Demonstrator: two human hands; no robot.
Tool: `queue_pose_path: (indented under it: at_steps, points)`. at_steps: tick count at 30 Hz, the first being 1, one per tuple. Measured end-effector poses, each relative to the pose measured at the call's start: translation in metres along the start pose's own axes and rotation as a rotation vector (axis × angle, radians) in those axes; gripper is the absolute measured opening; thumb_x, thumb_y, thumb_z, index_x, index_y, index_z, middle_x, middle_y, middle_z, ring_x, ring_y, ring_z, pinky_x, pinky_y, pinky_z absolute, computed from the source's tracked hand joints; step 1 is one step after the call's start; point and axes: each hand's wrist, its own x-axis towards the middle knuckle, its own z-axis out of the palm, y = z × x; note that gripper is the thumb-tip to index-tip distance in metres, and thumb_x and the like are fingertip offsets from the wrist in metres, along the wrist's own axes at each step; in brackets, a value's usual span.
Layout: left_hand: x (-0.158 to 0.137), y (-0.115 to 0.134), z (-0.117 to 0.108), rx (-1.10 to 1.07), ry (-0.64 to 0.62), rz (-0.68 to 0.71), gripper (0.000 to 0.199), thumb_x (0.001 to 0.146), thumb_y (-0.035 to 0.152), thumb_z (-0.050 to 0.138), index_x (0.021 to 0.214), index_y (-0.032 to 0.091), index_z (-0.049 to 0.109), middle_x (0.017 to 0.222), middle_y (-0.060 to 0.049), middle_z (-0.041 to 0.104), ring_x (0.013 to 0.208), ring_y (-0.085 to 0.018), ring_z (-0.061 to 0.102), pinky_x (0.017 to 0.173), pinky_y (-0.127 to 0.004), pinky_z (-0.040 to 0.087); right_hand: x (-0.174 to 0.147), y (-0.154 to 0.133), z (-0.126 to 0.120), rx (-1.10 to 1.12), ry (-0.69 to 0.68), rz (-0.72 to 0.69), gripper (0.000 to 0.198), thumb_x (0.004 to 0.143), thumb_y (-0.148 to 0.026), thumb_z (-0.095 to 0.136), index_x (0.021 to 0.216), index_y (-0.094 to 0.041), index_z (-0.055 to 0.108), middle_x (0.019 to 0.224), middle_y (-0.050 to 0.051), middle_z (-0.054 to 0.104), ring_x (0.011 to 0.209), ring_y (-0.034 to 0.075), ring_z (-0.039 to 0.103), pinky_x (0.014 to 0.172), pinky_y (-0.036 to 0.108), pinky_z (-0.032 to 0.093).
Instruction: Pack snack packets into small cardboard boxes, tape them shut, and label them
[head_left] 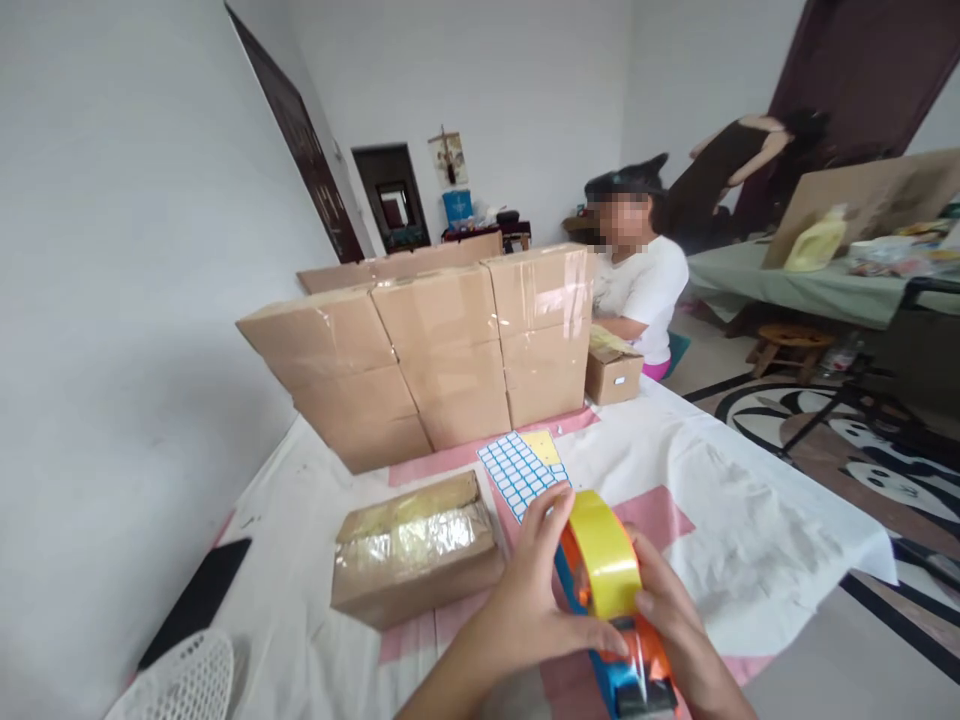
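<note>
Both my hands are on a blue and orange tape dispenser [581, 590] that carries a wide roll of yellow tape [609, 550]. My left hand [525, 600] curves round its left side, thumb lying across the orange part and fingers up by the roll. From the right, my right hand [671, 610] grips it, fingers against the roll's edge. Just left of my hands lies a closed cardboard box [416, 550] with shiny clear tape along its top. Beyond my left fingers is a sheet of blue-bordered white labels [517, 470], with a yellowish piece of paper [541, 447] on it.
Cardboard boxes joined with tape form a wall [450, 360] across the table. Past its right end sits a person in a white top [649, 290], beside a small labelled box [616, 378]. A white cloth [750, 520] covers the table. A black flat object [199, 600] lies at the left edge.
</note>
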Motion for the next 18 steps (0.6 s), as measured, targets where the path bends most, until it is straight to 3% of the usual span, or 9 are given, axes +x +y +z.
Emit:
queue_pose_path:
  at_steps: [3,7,10,11,13,15,18]
  points:
    - [0.000,-0.001,-0.001,-0.030,-0.054,0.102,0.126,0.061,0.055,0.092,0.161,0.041,0.018,0.173,-0.009,0.012,0.158,-0.039,0.011,0.127,-0.063,0.016,-0.004,-0.018,-0.006,0.074,-0.059,0.020,0.058,0.091,-0.066,0.051,0.136,-0.029,0.058,0.101,0.011,0.073,0.087,0.033,0.074,0.071,0.044,0.063]
    - [0.004,-0.010,-0.004,-0.125,-0.208,0.116,0.133,0.070,0.042,0.090,0.162,0.037,-0.007,0.174,-0.010,-0.003,0.158,-0.039,0.003,0.126,-0.061,0.014,-0.016,-0.017,0.003,-0.199,-0.013,-0.039,0.055,0.096,-0.060,0.054,0.141,-0.029,0.053,0.122,0.012,0.069,0.108,0.033,0.069,0.086,0.043,0.062]
    - [0.007,-0.020,-0.006,-0.264,-0.288,0.022,0.124,0.075,0.039,0.087,0.163,0.033,0.000,0.173,-0.011,0.010,0.157,-0.036,0.015,0.127,-0.055,0.022,-0.011,-0.003,0.014,-0.294,0.122,-0.051,0.037,0.103,-0.051,0.045,0.128,-0.026,0.056,0.114,0.009,0.070,0.104,0.028,0.069,0.086,0.037,0.061]
    - [0.008,-0.024,-0.004,-0.305,-0.244,-0.025,0.118,0.076,0.040,0.086,0.164,0.032,0.008,0.173,-0.011,0.014,0.157,-0.036,0.018,0.127,-0.053,0.023,-0.005,0.003,0.015,-0.283,0.155,-0.049,0.034,0.105,-0.050,0.041,0.123,-0.025,0.057,0.108,0.008,0.069,0.099,0.026,0.069,0.083,0.036,0.060]
    - [0.010,-0.032,0.005,-0.382,-0.029,-0.163,0.104,0.077,0.047,0.084,0.162,0.027,0.026,0.170,-0.014,0.022,0.156,-0.035,0.024,0.126,-0.053,0.026,0.012,0.016,0.012,-0.271,0.196,-0.072,0.035,0.106,-0.051,0.036,0.117,-0.024,0.056,0.102,0.007,0.067,0.094,0.024,0.069,0.081,0.035,0.059]
    - [0.011,-0.037,0.020,-0.414,0.178,-0.304,0.081,0.081,0.054,0.078,0.150,0.021,0.050,0.161,-0.017,0.042,0.150,-0.035,0.039,0.124,-0.054,0.033,0.031,0.026,0.005,-0.309,0.270,-0.135,0.039,0.106,-0.054,0.034,0.116,-0.022,0.055,0.099,0.007,0.066,0.090,0.024,0.067,0.080,0.037,0.058]
    - [0.015,-0.039,0.040,-0.300,0.286,-0.349,0.043,0.089,0.050,0.069,0.121,0.021,0.073,0.141,-0.014,0.065,0.139,-0.033,0.053,0.119,-0.053,0.039,0.055,0.034,-0.004,-0.340,0.408,-0.226,0.045,0.106,-0.058,0.029,0.114,-0.022,0.055,0.093,0.007,0.064,0.085,0.025,0.064,0.077,0.039,0.057]
